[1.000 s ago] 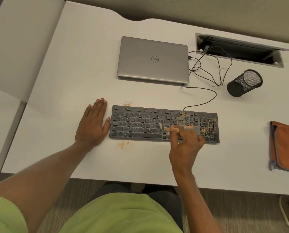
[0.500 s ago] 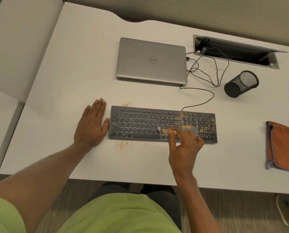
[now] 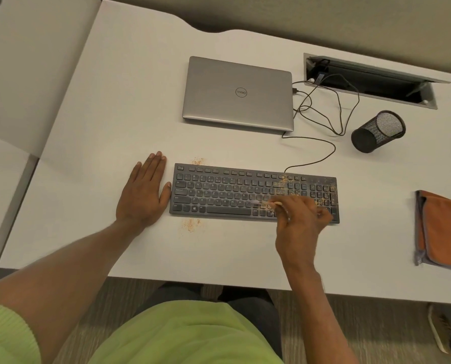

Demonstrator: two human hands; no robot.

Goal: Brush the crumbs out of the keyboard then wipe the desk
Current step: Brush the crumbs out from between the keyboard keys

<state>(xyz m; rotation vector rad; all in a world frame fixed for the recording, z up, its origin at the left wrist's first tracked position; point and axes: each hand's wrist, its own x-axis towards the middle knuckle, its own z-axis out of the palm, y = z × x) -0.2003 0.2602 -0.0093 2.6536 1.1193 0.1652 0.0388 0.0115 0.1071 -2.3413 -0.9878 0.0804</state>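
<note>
While L hand (image 3: 143,195) lies flat just beside kbd (image 3: 219,195), R hand (image 3: 297,227) pinches brush (image 3: 271,203) on keys near crumbs (image 3: 282,183).

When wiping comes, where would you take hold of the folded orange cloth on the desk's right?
Pinch the orange cloth at its grey-trimmed left edge, coming from the keyboard side. It lies flat and folded on the desk, so only the stacked edges offer a pinch, and that edge is nearest the right hand, which holds the brush.
</note>
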